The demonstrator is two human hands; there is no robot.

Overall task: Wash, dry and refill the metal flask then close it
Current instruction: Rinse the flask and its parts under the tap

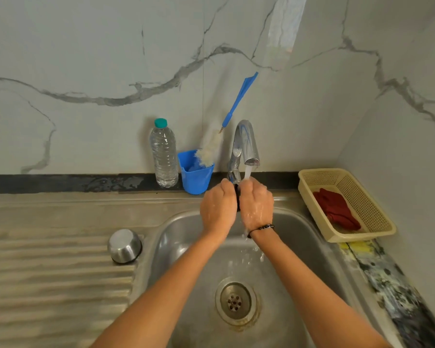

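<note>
Gripped by both wet hands, left (217,208) and right (256,205): small dark object (237,197), mostly hidden, under tap (246,144) stream, above steel sink (312,247). Smooth rounded metal cup (124,245) upside down on ribbed drainboard (48,272).

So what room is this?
Most likely a kitchen: a steel sink with a ribbed draining board, a running tap, and a bottle brush in a blue cup.

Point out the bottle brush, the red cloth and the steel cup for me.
Bottle brush (209,149), head view, on its white bristles.
Red cloth (335,209), head view, on its middle folds.
Steel cup (124,244), head view, on its upturned base.
</note>
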